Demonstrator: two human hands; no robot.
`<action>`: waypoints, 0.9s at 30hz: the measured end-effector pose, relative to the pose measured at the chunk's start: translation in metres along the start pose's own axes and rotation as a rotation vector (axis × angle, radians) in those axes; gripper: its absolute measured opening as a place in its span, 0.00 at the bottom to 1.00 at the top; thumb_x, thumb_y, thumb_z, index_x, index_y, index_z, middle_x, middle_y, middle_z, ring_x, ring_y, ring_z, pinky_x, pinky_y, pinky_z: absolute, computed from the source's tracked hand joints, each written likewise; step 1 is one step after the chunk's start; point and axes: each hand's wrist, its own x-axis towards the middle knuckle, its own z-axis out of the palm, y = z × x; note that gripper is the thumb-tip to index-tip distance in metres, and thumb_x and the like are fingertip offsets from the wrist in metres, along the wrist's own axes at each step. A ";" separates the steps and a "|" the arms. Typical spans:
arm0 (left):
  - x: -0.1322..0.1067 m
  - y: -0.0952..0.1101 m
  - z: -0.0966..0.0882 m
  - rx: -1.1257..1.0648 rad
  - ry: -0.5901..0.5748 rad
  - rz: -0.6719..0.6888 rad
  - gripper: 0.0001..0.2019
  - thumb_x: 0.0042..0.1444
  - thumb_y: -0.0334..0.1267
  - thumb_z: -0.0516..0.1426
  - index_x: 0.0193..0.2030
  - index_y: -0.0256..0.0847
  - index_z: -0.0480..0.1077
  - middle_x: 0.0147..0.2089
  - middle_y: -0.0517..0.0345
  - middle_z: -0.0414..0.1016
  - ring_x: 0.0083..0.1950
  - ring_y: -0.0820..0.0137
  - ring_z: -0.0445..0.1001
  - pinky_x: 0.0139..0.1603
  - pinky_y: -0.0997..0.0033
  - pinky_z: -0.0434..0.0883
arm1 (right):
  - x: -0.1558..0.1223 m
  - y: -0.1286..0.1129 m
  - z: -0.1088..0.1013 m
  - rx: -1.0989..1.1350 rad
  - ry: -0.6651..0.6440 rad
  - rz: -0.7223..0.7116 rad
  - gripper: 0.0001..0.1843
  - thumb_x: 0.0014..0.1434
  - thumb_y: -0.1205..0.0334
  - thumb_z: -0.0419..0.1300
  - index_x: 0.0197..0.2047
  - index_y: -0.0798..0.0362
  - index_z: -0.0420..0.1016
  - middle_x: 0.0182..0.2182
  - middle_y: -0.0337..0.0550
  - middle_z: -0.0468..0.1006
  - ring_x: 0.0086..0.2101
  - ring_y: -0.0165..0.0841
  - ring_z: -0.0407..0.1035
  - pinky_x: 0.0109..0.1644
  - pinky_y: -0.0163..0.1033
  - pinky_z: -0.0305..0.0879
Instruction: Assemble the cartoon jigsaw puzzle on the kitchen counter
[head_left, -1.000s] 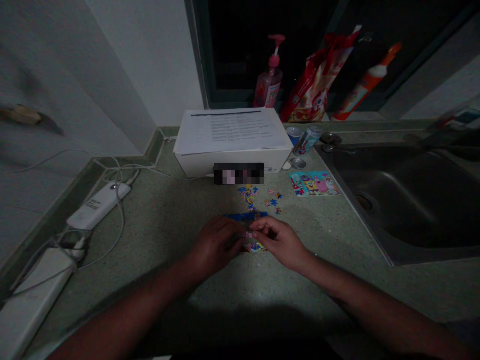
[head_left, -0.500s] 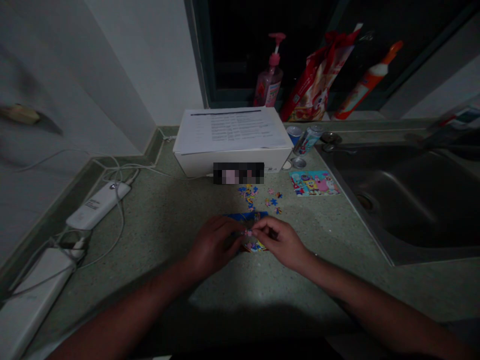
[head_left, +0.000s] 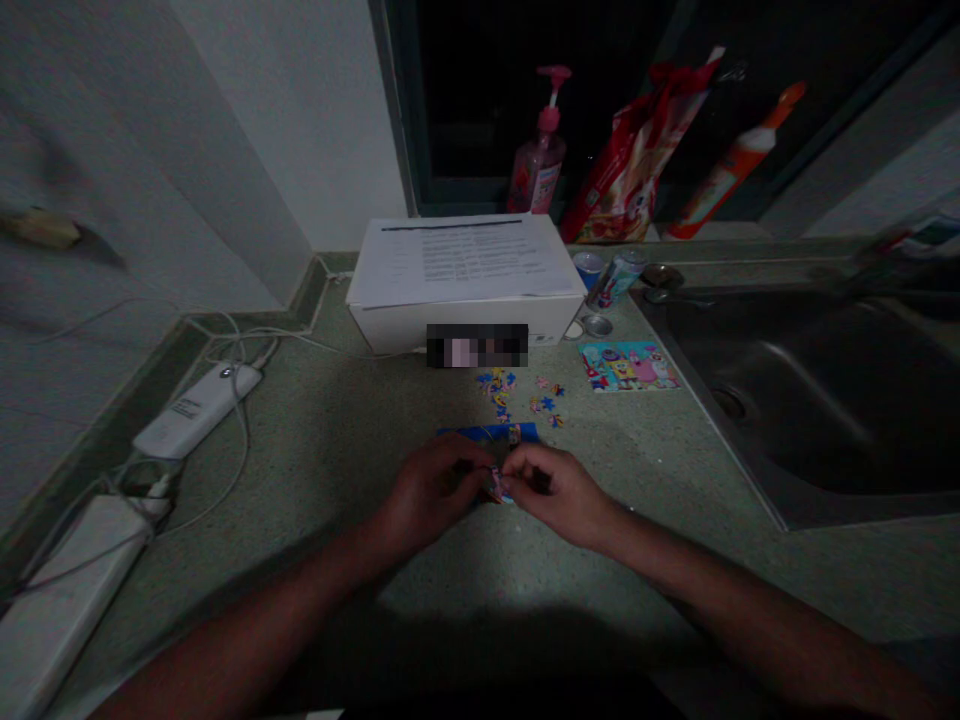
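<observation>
Left hand (head_left: 431, 492) and right hand (head_left: 564, 492) meet mid-worktop (head_left: 322, 440), fingertips of both pinching puzzle piece (head_left: 496, 484) over near edge of blue puzzle board (head_left: 480, 436); loose pieces (head_left: 501, 390) at 12 o'clock.

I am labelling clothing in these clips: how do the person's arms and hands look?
The left forearm and the right forearm are bare up to the picture's edge; no sleeves show. The left hand and the right hand wear no gloves. I see no watch, bracelet or ring, though dim light could hide small ones.

Dim, shadowy view, warped blurry edges
</observation>
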 end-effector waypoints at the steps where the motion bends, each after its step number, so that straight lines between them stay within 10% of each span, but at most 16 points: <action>1: 0.000 0.000 0.000 -0.022 0.001 -0.024 0.04 0.68 0.33 0.63 0.44 0.44 0.81 0.41 0.54 0.84 0.41 0.66 0.83 0.43 0.66 0.80 | 0.000 -0.001 0.000 -0.003 -0.008 0.002 0.09 0.64 0.54 0.66 0.36 0.49 0.77 0.26 0.34 0.73 0.26 0.29 0.64 0.30 0.36 0.60; 27: -0.003 -0.001 0.001 0.154 -0.074 0.247 0.18 0.66 0.32 0.66 0.61 0.45 0.72 0.52 0.49 0.83 0.53 0.59 0.82 0.53 0.54 0.80 | -0.003 -0.004 -0.001 0.209 -0.087 0.159 0.12 0.62 0.52 0.68 0.34 0.49 0.74 0.26 0.32 0.68 0.27 0.29 0.60 0.35 0.39 0.61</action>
